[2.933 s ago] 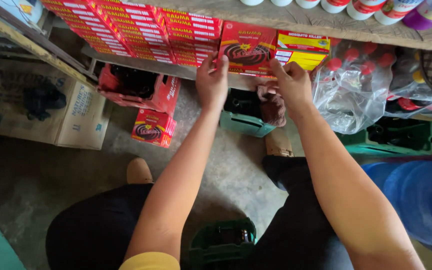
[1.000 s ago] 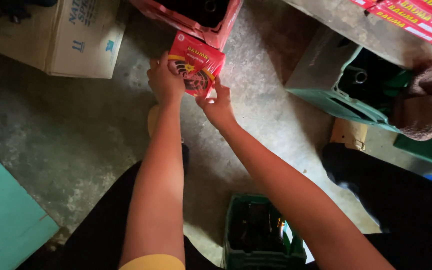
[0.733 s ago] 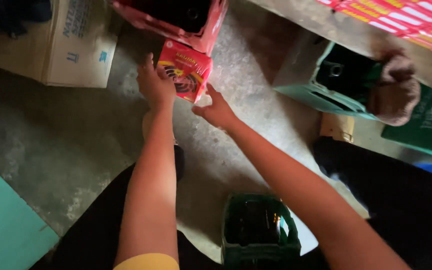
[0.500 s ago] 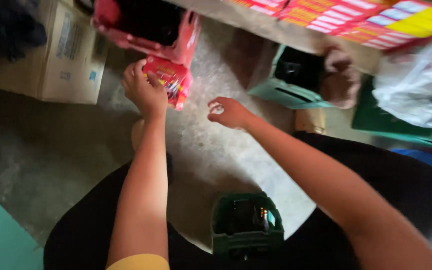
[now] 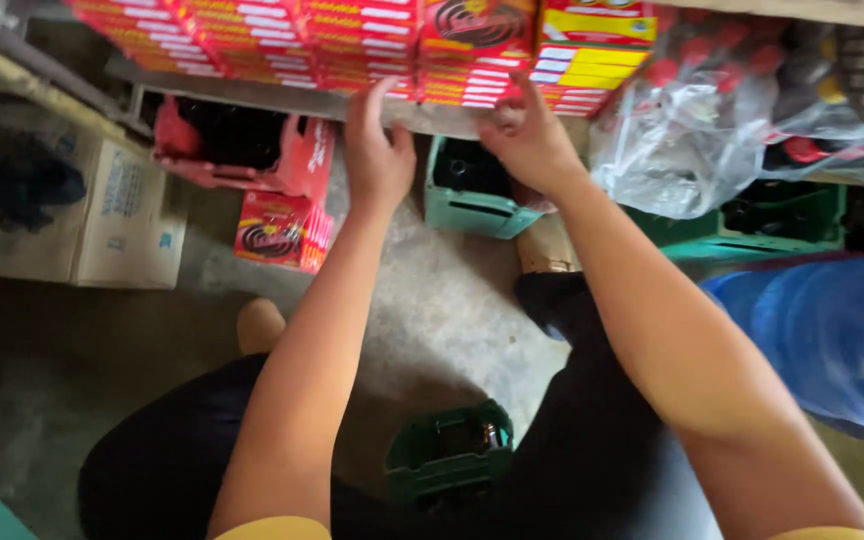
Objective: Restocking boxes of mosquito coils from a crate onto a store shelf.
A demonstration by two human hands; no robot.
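Both hands at shelf edge, left hand [image 5: 377, 150] spread, right hand [image 5: 530, 140] curled, touching stacked red boxes [image 5: 452, 50]: probably light, stiff cardboard, crushable; take by sides.

The left hand [image 5: 377, 150] let go of the red box [image 5: 282, 228], which now sits on the floor. Both hands, the right hand [image 5: 532, 140] too, moved up to the top of the frame.

We see both forearms bare, no watch, ring or band on the left hand [image 5: 377, 160] or the right hand [image 5: 532, 145]. Yellow sleeve hems [image 5: 277, 528] peek in just above the picture's lower edge. Either side of the small green crate [image 5: 447, 455], dark black trousers [image 5: 172, 460] cover the legs.
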